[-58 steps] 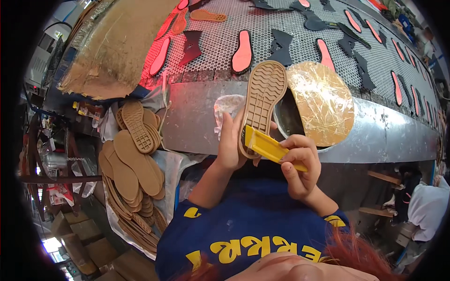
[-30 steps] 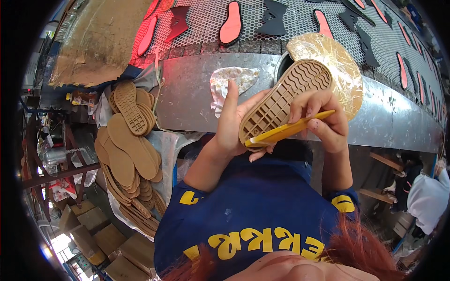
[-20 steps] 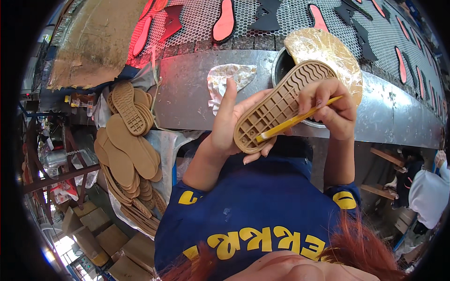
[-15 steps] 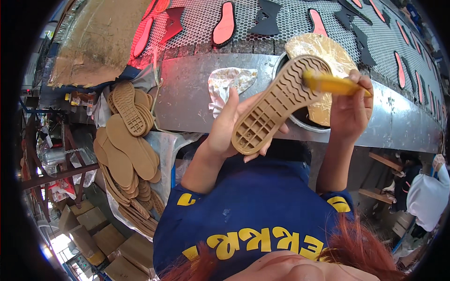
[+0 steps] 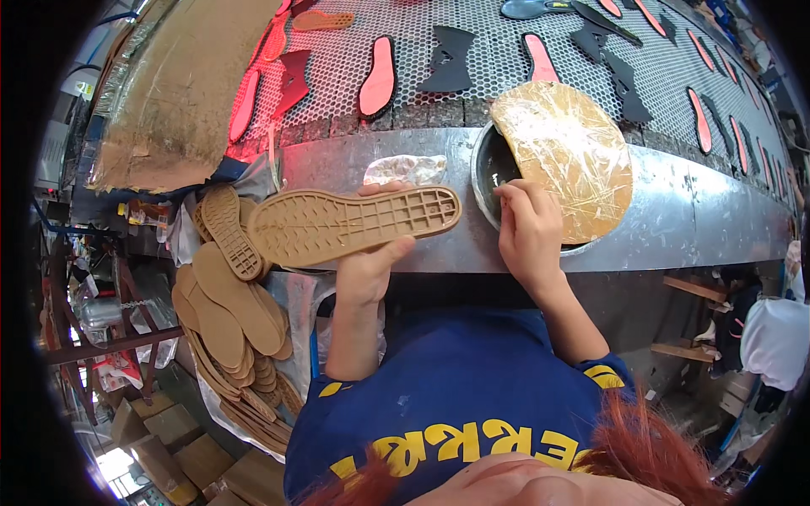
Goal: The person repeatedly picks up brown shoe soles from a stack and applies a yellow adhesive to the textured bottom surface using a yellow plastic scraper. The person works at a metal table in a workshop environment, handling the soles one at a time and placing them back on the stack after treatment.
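While the left hand (image 5: 368, 271) grasps one sole (image 5: 337, 221), tread up, above the metal ledge (image 5: 700, 202), its wider end overlapping the pile (image 5: 221, 312) in view, the right hand (image 5: 533, 232) bends its fingers at the mouth of the pot (image 5: 477, 179); whether these grip anything cannot be told. A round board (image 5: 574, 160) partly covers the pot. Being in hand, this sole is judged unfinished; any coating on its tread is unconfirmed. The pile appears outstanding, condition unverified. Pink insoles (image 5: 379, 80) and black pieces (image 5: 447, 61) lie laid out on the mesh belt (image 5: 499, 66).
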Tool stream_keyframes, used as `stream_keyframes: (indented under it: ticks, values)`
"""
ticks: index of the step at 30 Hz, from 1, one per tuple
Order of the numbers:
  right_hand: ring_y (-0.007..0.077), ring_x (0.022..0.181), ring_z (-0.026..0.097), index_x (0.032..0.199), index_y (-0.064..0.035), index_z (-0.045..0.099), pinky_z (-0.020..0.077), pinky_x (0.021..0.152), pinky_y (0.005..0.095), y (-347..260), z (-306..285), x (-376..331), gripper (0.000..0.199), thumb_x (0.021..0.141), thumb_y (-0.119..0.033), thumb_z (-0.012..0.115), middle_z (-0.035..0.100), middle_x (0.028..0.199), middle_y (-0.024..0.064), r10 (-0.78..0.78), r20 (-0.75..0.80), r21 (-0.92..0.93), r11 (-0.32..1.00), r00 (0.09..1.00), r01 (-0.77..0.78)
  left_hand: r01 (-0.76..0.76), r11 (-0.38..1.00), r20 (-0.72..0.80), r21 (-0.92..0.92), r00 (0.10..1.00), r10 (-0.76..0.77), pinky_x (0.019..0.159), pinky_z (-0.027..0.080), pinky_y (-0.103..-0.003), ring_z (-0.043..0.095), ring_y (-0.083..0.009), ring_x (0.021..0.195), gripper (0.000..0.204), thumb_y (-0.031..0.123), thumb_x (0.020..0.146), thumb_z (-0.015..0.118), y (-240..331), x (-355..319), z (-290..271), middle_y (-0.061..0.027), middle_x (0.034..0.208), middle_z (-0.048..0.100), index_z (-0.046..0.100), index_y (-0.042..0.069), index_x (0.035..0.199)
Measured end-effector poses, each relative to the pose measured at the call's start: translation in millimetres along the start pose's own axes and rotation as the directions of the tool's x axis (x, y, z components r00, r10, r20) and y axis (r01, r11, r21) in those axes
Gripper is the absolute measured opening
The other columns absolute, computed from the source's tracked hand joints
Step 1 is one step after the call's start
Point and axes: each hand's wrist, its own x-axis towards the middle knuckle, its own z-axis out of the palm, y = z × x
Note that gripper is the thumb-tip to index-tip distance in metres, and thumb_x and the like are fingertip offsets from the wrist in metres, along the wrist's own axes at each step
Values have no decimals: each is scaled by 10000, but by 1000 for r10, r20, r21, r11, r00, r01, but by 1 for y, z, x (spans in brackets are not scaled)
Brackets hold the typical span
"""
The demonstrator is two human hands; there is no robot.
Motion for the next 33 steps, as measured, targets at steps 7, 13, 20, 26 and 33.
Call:
stream_keyframes:
  ticks: [7,13,20,26,33]
  values:
    - [257,836,606,956,21,620,481,711,327,-1,-20,-3,113,858,40,568,608,963,143,304,-39,410,873,952,-262,-117,935,8,335,993,122,1019,427,-420,435,-275,1255,991,-59,689,750,19,-2,8,-149,1357,377,140,62,1461]
    - [153,800,605,1004,25,612,489,696,244,7,-28,-8,116,927,-21,537,588,1009,90,556,183,747,458,811,-482,-167,961,17,219,986,167,1042,409,-458,413,-318,1281,1040,-78,655,754,38,-15,11,-176,1383,357,119,94,1460]
    - [172,907,590,1044,23,584,468,799,261,10,-18,-15,177,957,-124,538,596,1029,108,534,-153,785,577,832,-226,-410,869,129,278,912,390,1062,373,-503,345,-381,1331,1054,72,656,836,36,-22,5,-219,1412,309,135,131,1441]
    - [230,956,573,1001,18,610,445,850,308,-22,-34,-8,204,895,-155,623,592,1041,153,222,-247,690,724,943,10,-575,770,205,275,818,538,1067,356,-538,321,-435,1329,1128,270,622,889,35,-27,10,-233,1405,269,118,181,1440]
    - [232,902,582,1004,21,616,466,795,298,-33,-42,-2,234,872,-167,658,599,1029,160,144,-274,577,816,951,43,-601,777,252,187,794,554,1068,366,-528,356,-407,1318,1124,230,596,903,37,-26,29,-207,1389,297,145,217,1427]
